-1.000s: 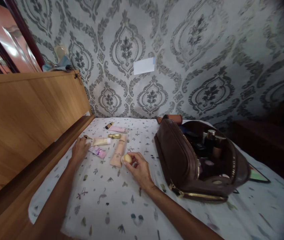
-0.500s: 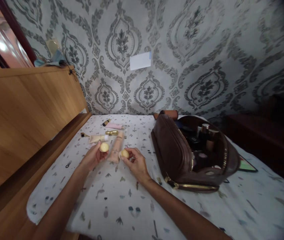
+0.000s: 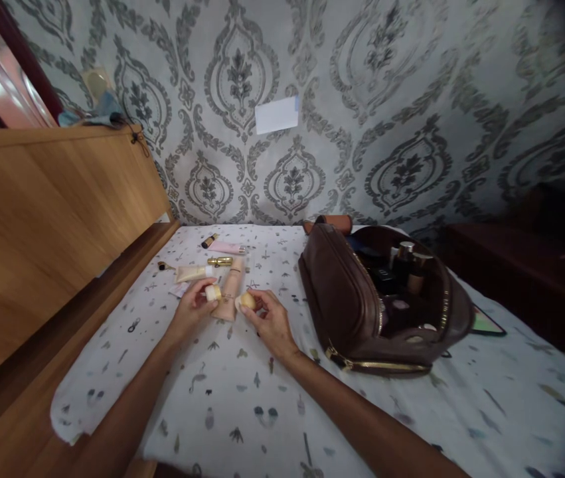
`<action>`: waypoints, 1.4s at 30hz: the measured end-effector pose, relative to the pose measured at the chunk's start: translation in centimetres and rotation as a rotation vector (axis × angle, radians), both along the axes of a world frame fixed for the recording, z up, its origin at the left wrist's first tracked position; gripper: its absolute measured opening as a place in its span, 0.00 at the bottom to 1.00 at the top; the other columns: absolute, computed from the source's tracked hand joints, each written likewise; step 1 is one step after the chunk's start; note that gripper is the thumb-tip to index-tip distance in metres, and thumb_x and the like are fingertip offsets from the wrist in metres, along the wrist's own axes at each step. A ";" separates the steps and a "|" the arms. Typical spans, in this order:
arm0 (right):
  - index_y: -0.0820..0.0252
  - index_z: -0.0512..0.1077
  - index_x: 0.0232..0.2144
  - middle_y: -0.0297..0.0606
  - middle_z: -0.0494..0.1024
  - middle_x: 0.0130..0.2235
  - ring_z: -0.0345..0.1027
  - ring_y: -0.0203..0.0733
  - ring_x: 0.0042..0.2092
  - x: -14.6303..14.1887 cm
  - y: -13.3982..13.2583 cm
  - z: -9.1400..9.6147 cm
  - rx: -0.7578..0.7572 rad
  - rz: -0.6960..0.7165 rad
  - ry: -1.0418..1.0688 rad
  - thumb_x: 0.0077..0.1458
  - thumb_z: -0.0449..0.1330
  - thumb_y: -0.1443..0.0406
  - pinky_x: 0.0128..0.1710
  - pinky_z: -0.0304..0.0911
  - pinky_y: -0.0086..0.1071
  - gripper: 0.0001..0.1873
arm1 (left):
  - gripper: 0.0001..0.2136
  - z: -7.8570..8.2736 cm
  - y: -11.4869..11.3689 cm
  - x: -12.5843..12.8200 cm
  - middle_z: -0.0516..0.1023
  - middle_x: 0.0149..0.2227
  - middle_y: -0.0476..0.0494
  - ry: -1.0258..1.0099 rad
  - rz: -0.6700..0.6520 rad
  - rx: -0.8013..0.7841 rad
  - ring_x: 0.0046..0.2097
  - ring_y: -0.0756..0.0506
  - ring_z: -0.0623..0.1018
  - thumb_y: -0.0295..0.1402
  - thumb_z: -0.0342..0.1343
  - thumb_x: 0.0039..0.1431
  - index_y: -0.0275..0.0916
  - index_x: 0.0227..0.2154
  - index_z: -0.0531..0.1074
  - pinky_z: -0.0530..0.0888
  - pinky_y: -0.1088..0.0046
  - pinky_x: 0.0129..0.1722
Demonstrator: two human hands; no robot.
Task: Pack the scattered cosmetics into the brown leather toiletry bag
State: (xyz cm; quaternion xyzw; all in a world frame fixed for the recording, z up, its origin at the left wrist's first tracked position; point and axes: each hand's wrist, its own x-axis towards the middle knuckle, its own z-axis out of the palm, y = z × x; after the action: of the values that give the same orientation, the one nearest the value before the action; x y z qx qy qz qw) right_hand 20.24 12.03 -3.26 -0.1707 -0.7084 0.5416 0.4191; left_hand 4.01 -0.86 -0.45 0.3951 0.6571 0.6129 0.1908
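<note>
My left hand (image 3: 193, 309) is closed around a small round white-and-yellow cosmetic pot (image 3: 213, 293), turned on its side. Between the thumb and fingers of my right hand (image 3: 271, 320) is a rounded yellow piece with a white rim (image 3: 247, 301), which looks like a lid. The two pieces are a short gap apart. Below and between them lies a long peach tube (image 3: 231, 285) on the cloth. Beyond my left hand are a cream tube with a white cap (image 3: 192, 273), a gold tube (image 3: 220, 261) and a pink tube (image 3: 226, 247).
A brown cosmetic bag (image 3: 342, 299) stands unzipped at right, with bottles and a black case inside. A small dark-topped bottle (image 3: 209, 241) lies at the back. The patterned white cloth (image 3: 242, 405) meets a wooden panel (image 3: 63, 206) on the left and a papered wall behind.
My left hand has turned the pot, so its yellow face points towards my right hand instead of up at me. The right hand has barely moved. The view has shifted slightly.
</note>
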 end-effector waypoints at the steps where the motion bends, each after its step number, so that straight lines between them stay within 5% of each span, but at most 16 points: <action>1: 0.57 0.75 0.41 0.38 0.75 0.37 0.69 0.40 0.34 0.0 0.0 0.0 0.002 -0.003 -0.002 0.50 0.65 0.61 0.28 0.65 0.30 0.15 | 0.24 0.0 0.0 0.0 0.71 0.48 0.42 0.031 0.011 0.009 0.47 0.42 0.74 0.39 0.68 0.46 0.41 0.48 0.73 0.71 0.66 0.47; 12: 0.58 0.75 0.41 0.38 0.74 0.38 0.69 0.39 0.35 0.0 -0.1 0.0 -0.004 0.002 -0.042 0.50 0.65 0.61 0.28 0.63 0.30 0.14 | 0.16 1.2 -0.5 1.0 0.71 0.38 0.48 0.110 0.067 0.004 0.43 0.44 0.72 0.36 0.65 0.47 0.41 0.39 0.69 0.69 0.70 0.46; 19: 0.57 0.75 0.40 0.38 0.75 0.38 0.69 0.40 0.35 0.0 -0.1 0.1 -0.014 0.008 -0.043 0.50 0.66 0.60 0.28 0.63 0.30 0.15 | 0.09 0.2 -0.8 0.3 0.75 0.39 0.46 0.277 0.160 -0.080 0.43 0.43 0.74 0.35 0.62 0.50 0.42 0.32 0.68 0.69 0.69 0.45; 27: 0.59 0.75 0.41 0.38 0.75 0.38 0.69 0.39 0.35 0.0 0.0 0.1 -0.008 0.009 -0.038 0.49 0.65 0.61 0.28 0.63 0.30 0.15 | 0.11 -0.4 -1.4 -0.6 0.76 0.44 0.40 0.680 0.203 -0.284 0.49 0.37 0.72 0.35 0.59 0.55 0.42 0.42 0.73 0.66 0.58 0.52; 33: 0.58 0.75 0.40 0.38 0.75 0.37 0.68 0.39 0.33 -0.2 0.0 -0.2 -0.011 0.005 -0.029 0.48 0.66 0.61 0.27 0.63 0.29 0.15 | 0.12 -0.8 -1.5 -0.9 0.77 0.48 0.38 0.751 0.169 -0.310 0.57 0.34 0.69 0.36 0.57 0.58 0.42 0.44 0.73 0.62 0.54 0.58; 38: 0.57 0.75 0.40 0.38 0.75 0.39 0.68 0.38 0.33 -0.2 -0.1 -0.2 0.001 0.008 -0.039 0.47 0.66 0.62 0.26 0.63 0.28 0.15 | 0.12 0.3 -1.4 0.8 0.77 0.48 0.39 0.822 0.224 -0.193 0.56 0.36 0.70 0.35 0.52 0.62 0.42 0.47 0.72 0.61 0.55 0.59; 42: 0.57 0.75 0.40 0.37 0.75 0.39 0.69 0.38 0.35 -0.2 -0.2 -0.2 -0.015 0.016 -0.010 0.47 0.65 0.63 0.29 0.65 0.28 0.15 | 0.10 1.4 -0.6 3.7 0.77 0.45 0.40 0.764 0.128 -0.119 0.51 0.37 0.72 0.35 0.49 0.64 0.42 0.45 0.72 0.65 0.58 0.55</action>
State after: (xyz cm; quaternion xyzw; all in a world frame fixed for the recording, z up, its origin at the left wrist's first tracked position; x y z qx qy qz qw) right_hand 20.05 11.84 -3.50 -0.1706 -0.7079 0.5494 0.4099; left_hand 7.73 -1.43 0.98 0.5414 0.7385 0.3932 -0.0835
